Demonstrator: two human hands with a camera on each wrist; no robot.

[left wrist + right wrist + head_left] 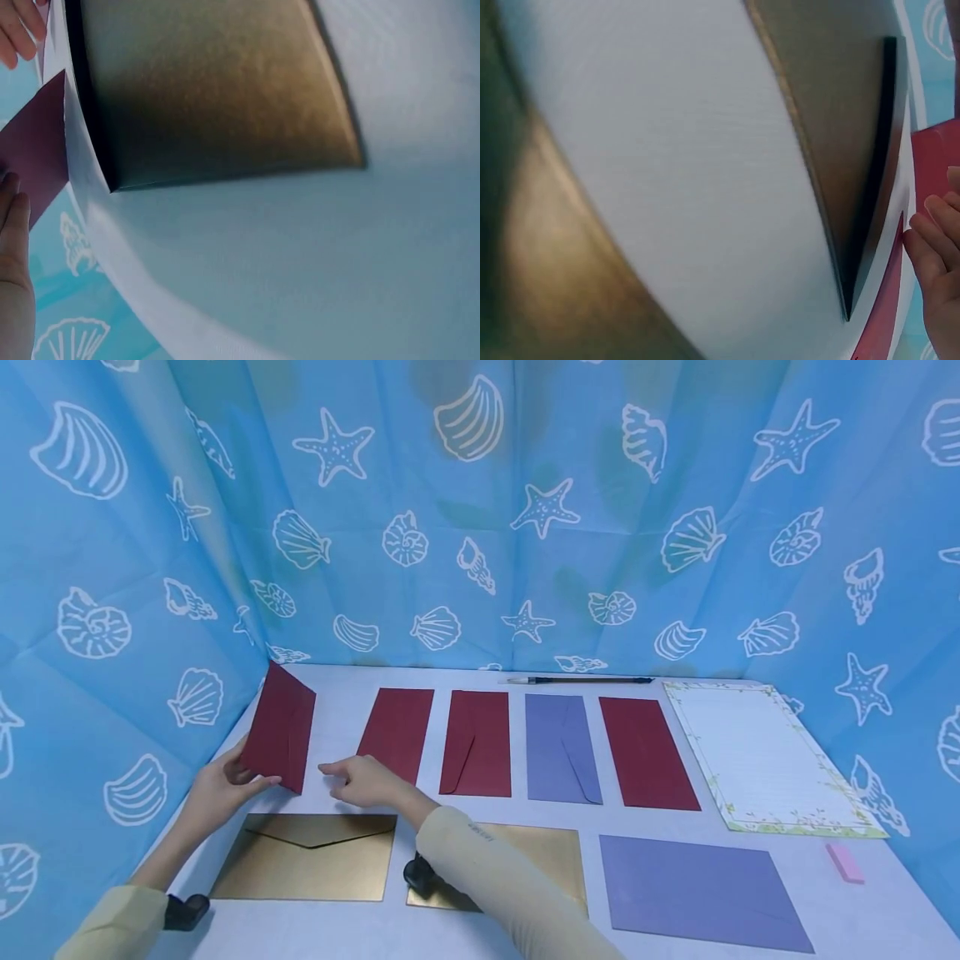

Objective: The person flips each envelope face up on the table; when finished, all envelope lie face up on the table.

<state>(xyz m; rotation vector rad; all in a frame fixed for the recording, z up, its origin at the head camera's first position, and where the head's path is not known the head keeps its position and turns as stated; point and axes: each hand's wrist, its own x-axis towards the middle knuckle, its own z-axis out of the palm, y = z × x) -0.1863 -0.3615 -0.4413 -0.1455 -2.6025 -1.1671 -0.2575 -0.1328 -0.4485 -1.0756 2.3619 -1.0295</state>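
Note:
At the left of the table, my left hand (pixel 217 795) grips a dark red envelope (pixel 279 727) by its lower end, thumb on the near side. The envelope is tilted up on edge; part of it shows in the left wrist view beside the fingers (pixel 13 232). My right hand (pixel 371 782) is just right of it with nothing held, index finger extended toward it. In the head view that hand overlaps the nearest red envelope (pixel 401 722) of the back row. A gold envelope (pixel 307 872) with a dark-edged flap lies below both hands.
Along the back row lie two more red envelopes (pixel 491 747) (pixel 648 752) and a lilac one (pixel 551 735). A second gold envelope (pixel 543 860) is partly under my right forearm. Rightward are another lilac envelope (pixel 697 889), a floral-bordered sheet (pixel 772 760), a pink eraser (pixel 845 863) and a brush (pixel 592 680).

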